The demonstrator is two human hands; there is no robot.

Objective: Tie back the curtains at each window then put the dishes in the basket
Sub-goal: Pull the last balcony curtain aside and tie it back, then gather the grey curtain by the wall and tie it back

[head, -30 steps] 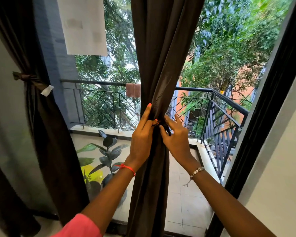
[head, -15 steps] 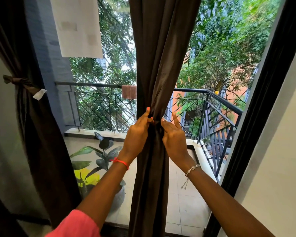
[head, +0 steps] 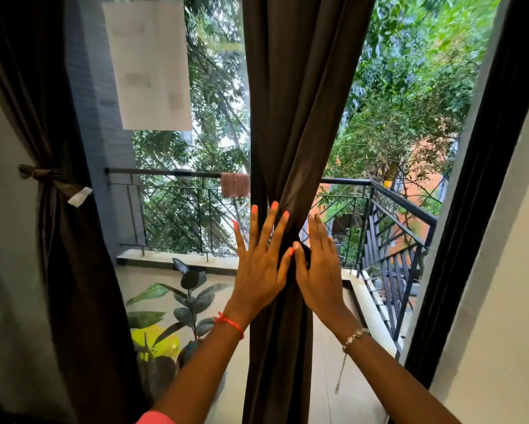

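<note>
A dark brown curtain [head: 300,87] hangs down the middle of the window, gathered tight at waist height by a dark tie [head: 301,252]. My left hand [head: 258,264] lies flat with spread, straight fingers on the curtain's left side at the gathered spot. On the right side my right hand [head: 316,264] rests with straight fingers, its thumb touching the tie. A second dark curtain [head: 67,270] at the left wall is bound by a knotted tie [head: 47,177] with a white tag. No dishes or basket are in view.
Beyond the glass lies a tiled balcony with a black metal railing [head: 400,209], a potted plant [head: 187,304] and a yellow-green object low on the left. A white paper sheet [head: 150,65] is stuck on the glass. A white wall [head: 507,286] stands at the right.
Both hands have let go of the tie and opened; before, their fingers were pinching it at the gathered curtain. Now the fingers are spread flat against the fabric.
</note>
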